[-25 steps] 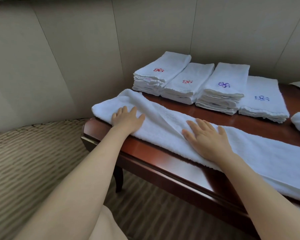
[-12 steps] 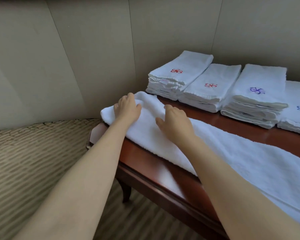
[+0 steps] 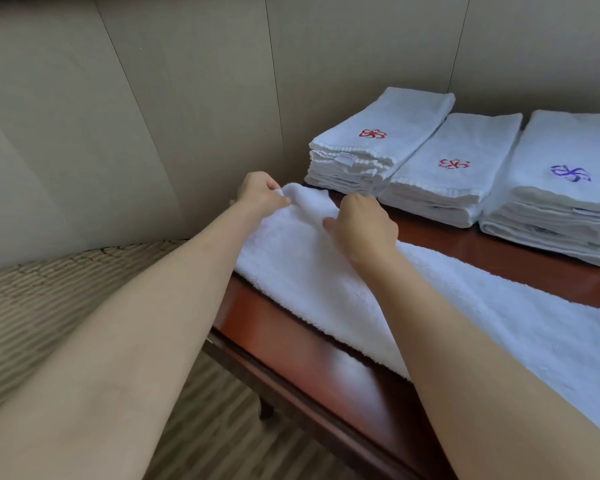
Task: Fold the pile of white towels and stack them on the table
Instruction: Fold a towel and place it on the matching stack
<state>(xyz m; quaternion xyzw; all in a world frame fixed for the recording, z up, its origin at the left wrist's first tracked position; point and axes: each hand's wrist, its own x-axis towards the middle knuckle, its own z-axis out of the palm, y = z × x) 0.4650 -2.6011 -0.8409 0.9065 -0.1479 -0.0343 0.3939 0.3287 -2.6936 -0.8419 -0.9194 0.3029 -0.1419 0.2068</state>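
Three folded stacks (image 3: 430, 168) sit at two o'clock on the worktop (image 3: 291, 341). Long white towel (image 3: 361, 289) runs from ten toward four. We note both hands have left their flat smoothing and gone to its ten o'clock end: left hand (image 3: 258, 194) and right hand (image 3: 359, 225), fingers now curled, pinching the corners. Next lengthwise fold looks imminent.

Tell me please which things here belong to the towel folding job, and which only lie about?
Job:
- long white terry towel, gripped at its far end
- left hand
- right hand
- three stacks of folded white embroidered towels
- dark red wooden table

Just there:
- striped beige carpet
- beige panelled wall
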